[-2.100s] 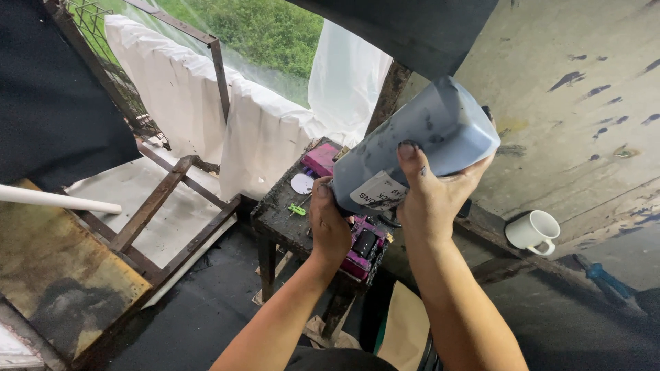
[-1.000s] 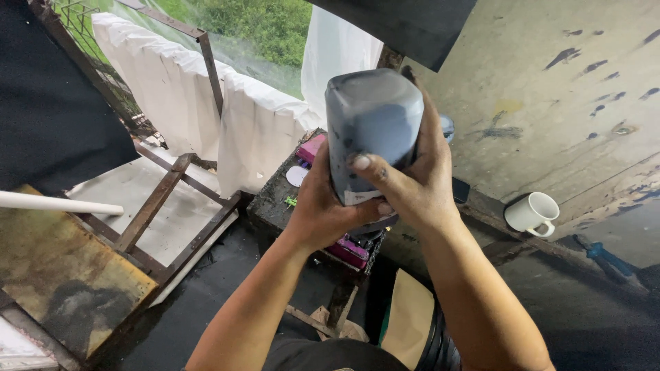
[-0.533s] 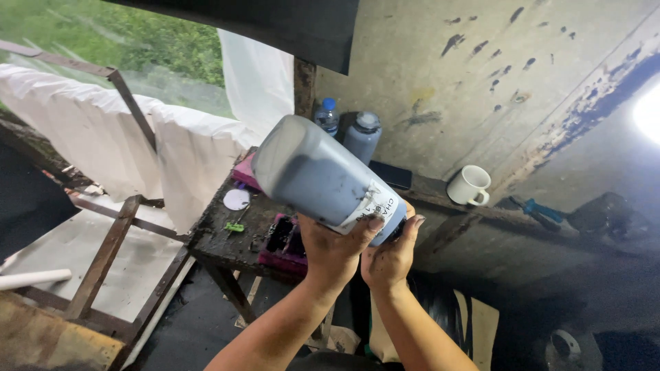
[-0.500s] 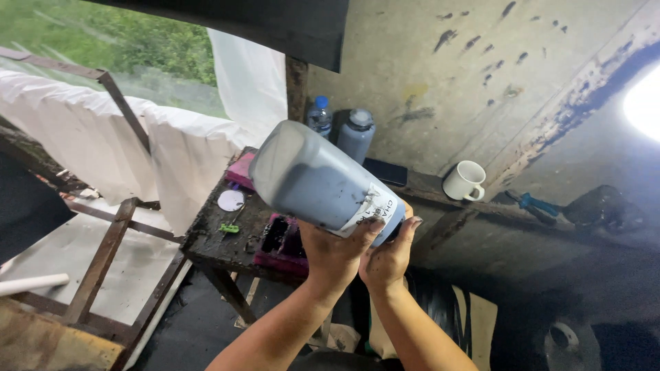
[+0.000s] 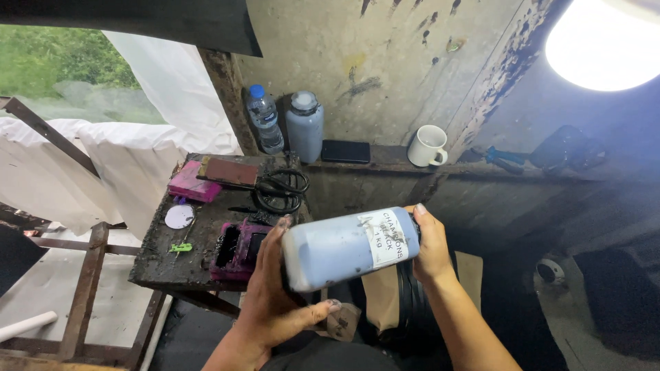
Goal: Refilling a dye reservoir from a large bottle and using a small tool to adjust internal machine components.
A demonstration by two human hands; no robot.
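Near desk [image 5: 206,264] edge, I hold bottle [image 5: 350,246] sideways: left hand [image 5: 275,302] cups base, right hand [image 5: 430,246] closed round capped end. Magenta cartridge [image 5: 237,251] just left. Handling step; next probably calls for uncapping, steady tilt.

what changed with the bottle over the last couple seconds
The grey bottle came down from raised in front of the wall and now lies sideways between left hand and right hand. Both hands kept their grip; white mug stayed on the ledge.
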